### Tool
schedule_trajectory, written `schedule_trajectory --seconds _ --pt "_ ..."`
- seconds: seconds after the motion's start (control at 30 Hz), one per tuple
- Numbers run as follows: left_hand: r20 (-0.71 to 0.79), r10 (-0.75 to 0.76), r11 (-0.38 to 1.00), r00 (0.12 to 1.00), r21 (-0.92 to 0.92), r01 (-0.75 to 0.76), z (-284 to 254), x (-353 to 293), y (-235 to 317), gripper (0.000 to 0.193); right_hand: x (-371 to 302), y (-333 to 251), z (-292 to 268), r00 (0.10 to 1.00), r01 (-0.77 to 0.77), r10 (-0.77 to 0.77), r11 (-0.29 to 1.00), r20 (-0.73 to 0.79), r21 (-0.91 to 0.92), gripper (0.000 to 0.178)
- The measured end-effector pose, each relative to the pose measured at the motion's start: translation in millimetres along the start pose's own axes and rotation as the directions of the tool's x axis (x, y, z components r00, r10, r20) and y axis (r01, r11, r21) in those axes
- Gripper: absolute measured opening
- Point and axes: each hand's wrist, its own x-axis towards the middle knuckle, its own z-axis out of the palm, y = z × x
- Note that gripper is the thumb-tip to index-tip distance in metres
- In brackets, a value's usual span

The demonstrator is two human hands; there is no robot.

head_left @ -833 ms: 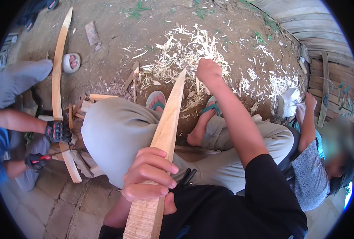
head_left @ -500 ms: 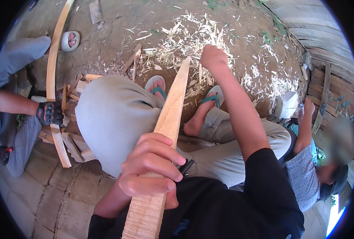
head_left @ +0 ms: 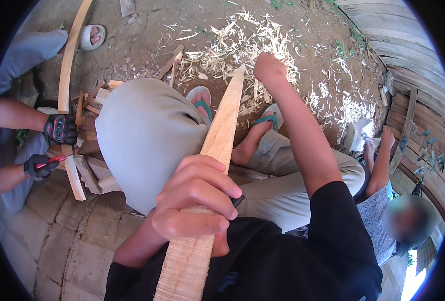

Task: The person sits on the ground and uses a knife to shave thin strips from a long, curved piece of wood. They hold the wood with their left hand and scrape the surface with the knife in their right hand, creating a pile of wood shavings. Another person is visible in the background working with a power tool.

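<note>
My left hand (head_left: 195, 200) is wrapped around a pale wooden slat (head_left: 224, 128), which slants up and away from my lap and tapers to a point at its far end. Out beyond my knees, my right arm is stretched forward. The fist of my right hand (head_left: 270, 69) is closed just right of the slat's tip, apart from it. Whatever that fist grips, if anything, is hidden from view. Below the fist, curly wood shavings (head_left: 232, 47) are heaped on the dirt.
At left, a co-worker's gloved hand (head_left: 61, 129) holds a long wooden strip (head_left: 71, 60); the other glove (head_left: 39, 168) has a red-handled tool (head_left: 54, 159). Scrap wood pieces (head_left: 89, 173) lie beside my knee. Another person (head_left: 378, 215) sits at right, near a plank wall (head_left: 408, 65).
The co-worker's second glove has come up to the long strip with the red-handled tool. The person at right has shifted. My hands keep nearly the same pose, the slat's tip slightly farther out.
</note>
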Motion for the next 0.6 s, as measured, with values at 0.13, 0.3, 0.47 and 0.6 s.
schedule_trajectory --seconds 0.13,0.3,0.47,0.6 --pt "-0.018 -0.003 1.0 1.0 0.012 0.003 0 -1 1 0.035 -13 9 -28 0.999 0.007 -0.01 0.998 0.049 0.066 0.031" --pt "-0.013 -0.002 1.0 1.0 0.018 0.002 2 3 0 0.035 -7 12 3 1.0 0.015 -0.014 0.996 -0.015 0.088 0.031" --pt "-0.027 -0.008 0.999 1.0 0.052 0.01 2 4 2 0.039 -19 17 -10 1.0 -0.007 0.004 0.993 0.031 0.118 0.031" --pt "-0.071 -0.007 0.997 0.997 0.075 0.013 3 3 2 0.044 -21 20 18 0.999 -0.032 0.037 0.979 -0.025 0.201 0.028"
